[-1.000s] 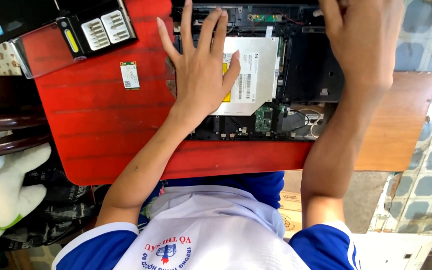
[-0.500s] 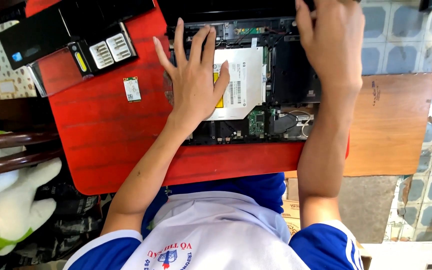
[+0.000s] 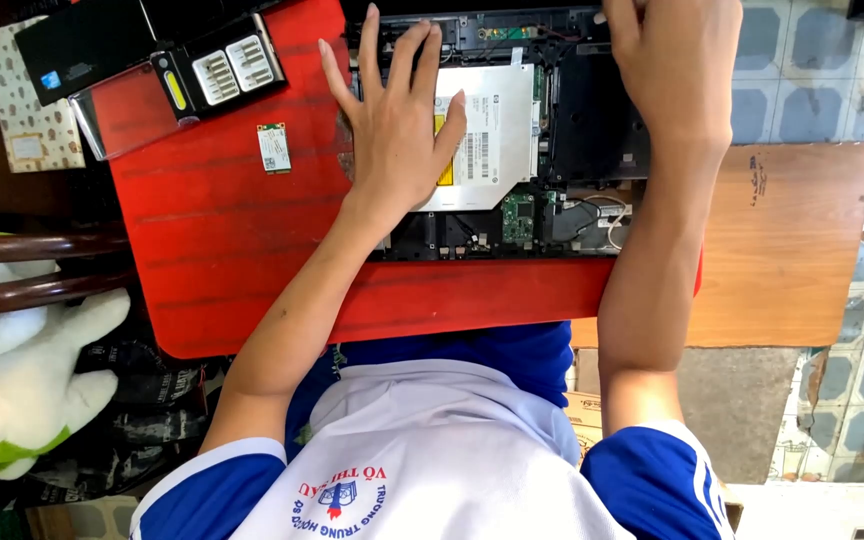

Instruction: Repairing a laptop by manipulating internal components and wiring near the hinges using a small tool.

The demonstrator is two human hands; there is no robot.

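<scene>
The left hand (image 3: 397, 125) lies flat, fingers spread and gripping nothing, across the left edge of the silver drive (image 3: 487, 135) that sits in the opened laptop (image 3: 512, 220). The laptop rests on a red board (image 3: 222, 240), which in turn lies on a wooden top (image 3: 782, 250). The right hand (image 3: 677, 70) is curled over the laptop's far right corner, near the dark bay (image 3: 597, 130); its fingertips run out of the top of the view, so whether they pinch anything cannot be told. Against the pictures of a second and half a second ago, little about the hands differs: the left palm was already pressed on the drive with the same splay, and the right was already bent over that corner. What shifts is mostly the view, which slides so that the laptop sits higher and the open bit case (image 3: 217, 70) and the small green card (image 3: 274, 147) at the left come further in. My reading is that the left hand is steadying the laptop while the right works on something small at the far edge, and that the drive is still seated, not lifted. A white and green plush toy (image 3: 22, 380) sits beside a chair back (image 3: 32, 270) at the left, well apart from the work.
</scene>
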